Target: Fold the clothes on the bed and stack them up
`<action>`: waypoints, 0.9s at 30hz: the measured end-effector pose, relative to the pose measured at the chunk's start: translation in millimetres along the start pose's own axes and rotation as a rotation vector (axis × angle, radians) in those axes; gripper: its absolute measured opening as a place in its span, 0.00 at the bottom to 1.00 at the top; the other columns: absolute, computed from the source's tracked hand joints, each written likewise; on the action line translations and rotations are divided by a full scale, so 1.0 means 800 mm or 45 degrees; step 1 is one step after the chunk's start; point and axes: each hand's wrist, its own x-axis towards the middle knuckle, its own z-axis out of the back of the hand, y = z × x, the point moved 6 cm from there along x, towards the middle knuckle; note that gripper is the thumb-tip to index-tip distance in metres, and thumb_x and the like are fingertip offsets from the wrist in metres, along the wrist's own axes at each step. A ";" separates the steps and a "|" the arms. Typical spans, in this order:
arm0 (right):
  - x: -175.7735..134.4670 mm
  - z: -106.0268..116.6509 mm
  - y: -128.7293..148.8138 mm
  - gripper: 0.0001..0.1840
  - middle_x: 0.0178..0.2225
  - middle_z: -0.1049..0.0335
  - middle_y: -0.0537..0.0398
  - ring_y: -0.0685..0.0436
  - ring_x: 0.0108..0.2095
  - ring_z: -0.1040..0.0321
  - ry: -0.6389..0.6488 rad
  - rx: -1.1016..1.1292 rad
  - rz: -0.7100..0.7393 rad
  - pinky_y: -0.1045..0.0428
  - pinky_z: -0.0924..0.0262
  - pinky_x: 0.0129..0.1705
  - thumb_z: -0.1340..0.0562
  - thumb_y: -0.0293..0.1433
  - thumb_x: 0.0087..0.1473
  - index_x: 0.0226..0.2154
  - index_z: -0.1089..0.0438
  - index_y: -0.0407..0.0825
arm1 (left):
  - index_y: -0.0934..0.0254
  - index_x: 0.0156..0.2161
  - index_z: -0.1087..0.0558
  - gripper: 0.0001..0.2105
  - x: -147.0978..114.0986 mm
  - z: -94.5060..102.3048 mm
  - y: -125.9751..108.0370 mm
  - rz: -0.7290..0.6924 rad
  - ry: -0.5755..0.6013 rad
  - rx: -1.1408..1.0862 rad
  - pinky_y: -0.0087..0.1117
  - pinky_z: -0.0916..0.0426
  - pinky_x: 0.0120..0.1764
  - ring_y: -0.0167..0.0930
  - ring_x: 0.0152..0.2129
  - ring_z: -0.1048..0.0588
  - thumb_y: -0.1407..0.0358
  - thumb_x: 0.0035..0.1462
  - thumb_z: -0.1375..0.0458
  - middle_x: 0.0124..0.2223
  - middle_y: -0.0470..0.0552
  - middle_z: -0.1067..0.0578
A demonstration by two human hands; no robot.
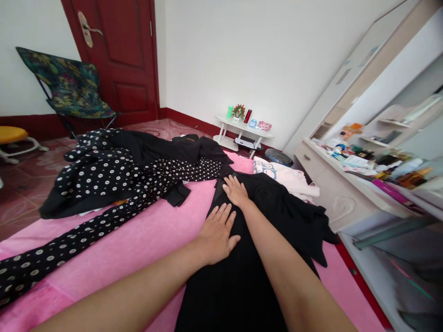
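- I have the black garment [235, 295] directly below me, lying on the pink cover [166, 226]; it runs from the bottom edge of my view up to the middle, with part of it spread off to the right.
- My left hand [218, 235] rests palm down on the garment, fingers a little apart and thumb out to the side, gripping nothing.
- My right hand [236, 190] lies flat just beyond it, near the garment's far end, fingers extended and likewise not clamped on anything.
- To the left I see a black polka-dot garment [104, 173] in a loose heap, a long strip of it trailing to the lower left; its far end comes up to the black garment, and I cannot tell whether they overlap.
- Just past the black garment on the right lies a pale pink garment [289, 180] with blue print.
- Farther out, a small white stand [221, 139] by the wall carries a green container [230, 111] and a potted plant [238, 111].
- On the right stands a cluttered dresser [341, 200]; at far left, a patterned folding chair [76, 87] before a red door [117, 55].
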 end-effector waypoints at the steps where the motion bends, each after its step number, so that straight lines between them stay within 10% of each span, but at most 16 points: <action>1: -0.008 0.003 0.003 0.29 0.67 0.64 0.50 0.38 0.66 0.69 0.005 0.017 -0.004 0.34 0.67 0.63 0.57 0.40 0.63 0.64 0.53 0.49 | 0.69 0.64 0.48 0.33 -0.001 -0.001 0.000 -0.003 -0.004 0.002 0.44 0.60 0.63 0.41 0.64 0.57 0.48 0.62 0.61 0.68 0.60 0.54; 7: -0.085 0.066 -0.005 0.22 0.55 0.34 0.47 0.42 0.52 0.34 0.080 0.315 0.118 0.47 0.40 0.53 0.46 0.36 0.57 0.53 0.35 0.49 | 0.69 0.64 0.47 0.33 -0.003 -0.003 -0.001 -0.009 -0.034 0.012 0.43 0.59 0.63 0.40 0.64 0.56 0.48 0.62 0.61 0.67 0.59 0.53; 11: -0.146 0.143 -0.094 0.20 0.37 0.25 0.46 0.45 0.35 0.26 -0.504 0.832 -0.005 0.48 0.33 0.40 0.44 0.40 0.55 0.43 0.31 0.44 | 0.68 0.64 0.48 0.32 -0.004 -0.004 0.000 -0.005 -0.032 -0.003 0.43 0.60 0.63 0.39 0.64 0.56 0.49 0.62 0.60 0.67 0.59 0.53; 13: -0.175 0.146 -0.140 0.21 0.38 0.25 0.46 0.44 0.38 0.27 -0.598 0.717 -0.113 0.48 0.35 0.44 0.38 0.40 0.48 0.42 0.31 0.44 | 0.68 0.64 0.48 0.32 -0.004 -0.004 0.000 -0.007 -0.037 -0.018 0.43 0.60 0.63 0.40 0.64 0.56 0.49 0.62 0.60 0.67 0.59 0.54; 19: -0.222 0.104 -0.196 0.21 0.40 0.26 0.45 0.37 0.42 0.30 -0.114 -0.143 -0.389 0.48 0.38 0.41 0.34 0.40 0.43 0.39 0.29 0.46 | 0.68 0.64 0.48 0.32 -0.006 -0.003 -0.001 -0.008 -0.056 -0.024 0.42 0.60 0.63 0.39 0.64 0.55 0.49 0.62 0.60 0.67 0.58 0.53; 27: -0.238 0.224 -0.221 0.18 0.34 0.26 0.48 0.36 0.37 0.30 -0.437 -0.468 -0.742 0.50 0.43 0.30 0.37 0.41 0.43 0.38 0.27 0.50 | 0.68 0.64 0.48 0.32 -0.008 -0.001 -0.003 -0.017 -0.059 -0.014 0.42 0.60 0.63 0.40 0.64 0.56 0.49 0.62 0.61 0.67 0.59 0.53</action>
